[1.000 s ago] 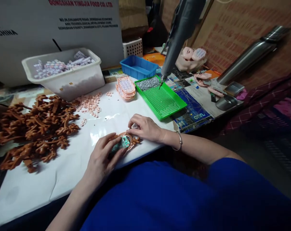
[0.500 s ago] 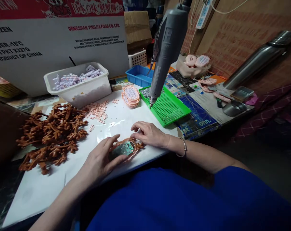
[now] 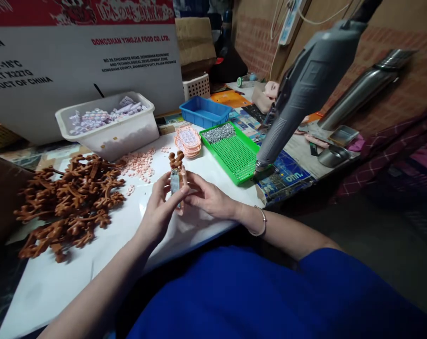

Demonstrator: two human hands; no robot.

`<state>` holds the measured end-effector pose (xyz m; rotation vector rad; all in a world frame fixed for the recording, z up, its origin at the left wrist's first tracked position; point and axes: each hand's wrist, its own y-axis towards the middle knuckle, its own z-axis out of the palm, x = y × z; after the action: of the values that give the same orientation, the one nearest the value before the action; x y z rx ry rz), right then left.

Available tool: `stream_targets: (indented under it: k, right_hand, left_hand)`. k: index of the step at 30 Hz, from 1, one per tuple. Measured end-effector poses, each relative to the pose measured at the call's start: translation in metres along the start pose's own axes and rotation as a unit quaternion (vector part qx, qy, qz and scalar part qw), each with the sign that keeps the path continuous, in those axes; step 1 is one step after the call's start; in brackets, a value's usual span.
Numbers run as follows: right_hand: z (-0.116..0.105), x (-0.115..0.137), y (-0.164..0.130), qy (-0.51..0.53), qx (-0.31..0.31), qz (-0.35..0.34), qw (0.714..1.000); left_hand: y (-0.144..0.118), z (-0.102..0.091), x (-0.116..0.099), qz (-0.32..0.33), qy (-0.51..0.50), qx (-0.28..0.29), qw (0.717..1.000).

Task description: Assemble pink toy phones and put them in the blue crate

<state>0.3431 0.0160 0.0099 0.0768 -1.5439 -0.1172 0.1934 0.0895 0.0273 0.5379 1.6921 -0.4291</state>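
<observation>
A brown antler-topped toy shell [image 3: 176, 161] with a circuit board in it stands on edge above the white table sheet [image 3: 93, 254]. My left hand [image 3: 161, 207] grips its left side, thumb on the board's face. From the right, my right hand [image 3: 207, 196] pinches the same piece. To the left lies a heap of matching brown antler shells [image 3: 72, 197]. A grey hanging electric screwdriver [image 3: 301, 89] dangles at the right, its tip over the green tray's right edge.
A green perforated tray [image 3: 234, 153] holds small screws at its far end. Behind it sit a blue tray [image 3: 203, 110], a stack of pink keypads [image 3: 188, 139], loose pink buttons [image 3: 140, 162] and a white tub [image 3: 109, 122] of small parts. Metal flask and dishes stand at right.
Both hands lifted the shell off the sheet, where it lay flat, and turned it upright on edge. The hanging screwdriver swung to the right, away from the tray's middle.
</observation>
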Motion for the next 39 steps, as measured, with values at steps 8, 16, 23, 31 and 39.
stream_targets:
  k: [8, 16, 23, 31, 39]
  right_hand:
    - [-0.017, 0.014, 0.027, 0.176, -0.038, 0.054, 0.982]
    - [-0.055, 0.05, 0.097, -0.409, -0.161, 0.06, 0.896]
    - [-0.059, 0.057, 0.156, -0.62, -0.13, 0.151, 0.759]
    - [-0.059, 0.044, 0.175, -0.67, -0.104, 0.206, 0.706]
    - [-0.057, 0.039, 0.181, -0.689, -0.086, 0.202, 0.691]
  left_hand:
    - [0.025, 0.025, -0.027, -0.077, -0.217, 0.11, 0.967]
    - [0.035, 0.0, 0.005, -0.061, -0.164, -0.051, 0.983]
    - [0.038, -0.007, 0.013, -0.022, -0.165, -0.044, 0.985]
    - [0.035, -0.007, 0.017, -0.007, -0.161, -0.01, 0.987]
    - [0.039, -0.005, 0.024, -0.012, -0.162, -0.01, 0.987]
